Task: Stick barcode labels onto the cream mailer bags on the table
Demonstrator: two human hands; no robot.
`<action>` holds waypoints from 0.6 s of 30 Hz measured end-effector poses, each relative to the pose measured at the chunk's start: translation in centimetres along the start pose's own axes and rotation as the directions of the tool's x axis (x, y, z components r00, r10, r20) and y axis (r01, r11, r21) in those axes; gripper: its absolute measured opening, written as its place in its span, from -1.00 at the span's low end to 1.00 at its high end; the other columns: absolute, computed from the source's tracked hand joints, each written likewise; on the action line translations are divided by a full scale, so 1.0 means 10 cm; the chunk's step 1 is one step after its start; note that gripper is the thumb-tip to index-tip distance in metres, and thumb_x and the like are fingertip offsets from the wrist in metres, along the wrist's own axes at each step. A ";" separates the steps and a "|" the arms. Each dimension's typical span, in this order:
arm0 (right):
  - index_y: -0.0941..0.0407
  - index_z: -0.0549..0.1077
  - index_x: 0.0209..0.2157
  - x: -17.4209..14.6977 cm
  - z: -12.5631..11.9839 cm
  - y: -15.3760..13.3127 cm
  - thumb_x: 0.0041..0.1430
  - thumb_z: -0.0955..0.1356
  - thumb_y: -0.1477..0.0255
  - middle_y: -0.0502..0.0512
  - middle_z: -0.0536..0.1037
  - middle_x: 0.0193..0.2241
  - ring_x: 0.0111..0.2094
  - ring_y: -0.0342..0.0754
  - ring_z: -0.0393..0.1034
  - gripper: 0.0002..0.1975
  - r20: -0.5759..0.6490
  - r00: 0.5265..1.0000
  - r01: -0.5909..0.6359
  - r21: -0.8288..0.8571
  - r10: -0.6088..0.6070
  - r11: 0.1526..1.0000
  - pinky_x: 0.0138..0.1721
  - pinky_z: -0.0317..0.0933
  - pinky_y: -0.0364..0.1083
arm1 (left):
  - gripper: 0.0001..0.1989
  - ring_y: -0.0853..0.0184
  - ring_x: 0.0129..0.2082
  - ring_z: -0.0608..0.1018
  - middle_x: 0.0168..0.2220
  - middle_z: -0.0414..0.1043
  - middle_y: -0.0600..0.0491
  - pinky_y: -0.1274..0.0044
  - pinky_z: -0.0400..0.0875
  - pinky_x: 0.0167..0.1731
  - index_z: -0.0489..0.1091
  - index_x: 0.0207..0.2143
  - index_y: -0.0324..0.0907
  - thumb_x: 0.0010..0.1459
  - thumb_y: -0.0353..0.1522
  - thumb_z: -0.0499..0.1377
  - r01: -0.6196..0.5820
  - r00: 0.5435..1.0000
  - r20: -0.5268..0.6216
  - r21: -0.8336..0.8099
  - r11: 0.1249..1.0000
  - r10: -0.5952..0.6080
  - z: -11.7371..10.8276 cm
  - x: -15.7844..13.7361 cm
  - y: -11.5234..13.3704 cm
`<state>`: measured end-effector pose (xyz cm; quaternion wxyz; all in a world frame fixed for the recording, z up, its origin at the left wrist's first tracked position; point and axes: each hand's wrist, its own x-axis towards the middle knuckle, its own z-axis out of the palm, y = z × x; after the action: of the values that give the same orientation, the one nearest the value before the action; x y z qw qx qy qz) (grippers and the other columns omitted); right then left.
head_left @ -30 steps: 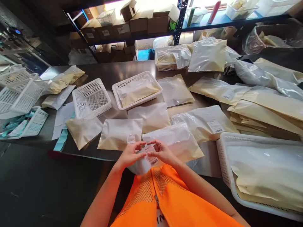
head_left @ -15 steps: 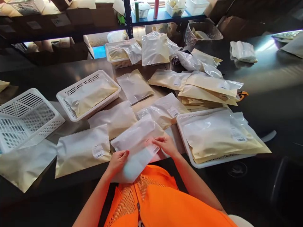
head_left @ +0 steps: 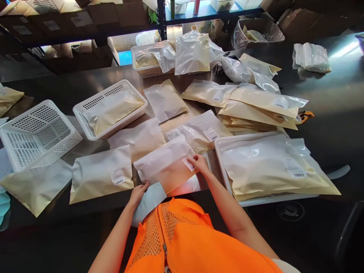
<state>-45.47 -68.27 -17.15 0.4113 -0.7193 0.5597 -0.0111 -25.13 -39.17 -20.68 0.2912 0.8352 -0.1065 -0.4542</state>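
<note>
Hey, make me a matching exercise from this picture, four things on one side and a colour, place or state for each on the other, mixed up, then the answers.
Column one:
1. Left hand
2. Right hand
3. Vest
4. Pale bundle

Column two:
A. Bright orange
B. Holding a pale blue sheet
C. Upper right of the view
D. Touching a barcode label

Pairs: 1-B, 2-D, 3-A, 4-C

"Where's the camera?"
"Head-worn, looking forward and down past the orange vest [head_left: 199, 242] onto the bench [head_left: 335, 102]."
"How near?"
"Close above the vest; the shelf [head_left: 209, 16] is far off, up top."
</note>
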 end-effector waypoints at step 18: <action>0.18 0.39 -0.13 -0.15 -0.09 0.36 0.10 0.39 0.24 0.17 0.54 -0.23 -0.24 -0.06 0.44 -0.62 -0.037 0.989 0.144 -0.029 -0.145 0.989 -0.21 0.25 -0.14 | -0.54 0.20 -0.47 0.46 -0.63 0.39 0.07 0.51 0.25 -0.47 0.35 -0.65 -0.16 -0.17 0.07 0.19 -0.039 0.977 -0.206 0.106 0.994 0.060 -0.43 0.08 -0.03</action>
<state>-49.33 -67.70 -18.02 0.3890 -0.7630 0.5141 -0.0477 -21.19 -37.61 -19.60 0.2692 0.8890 -0.1190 -0.3507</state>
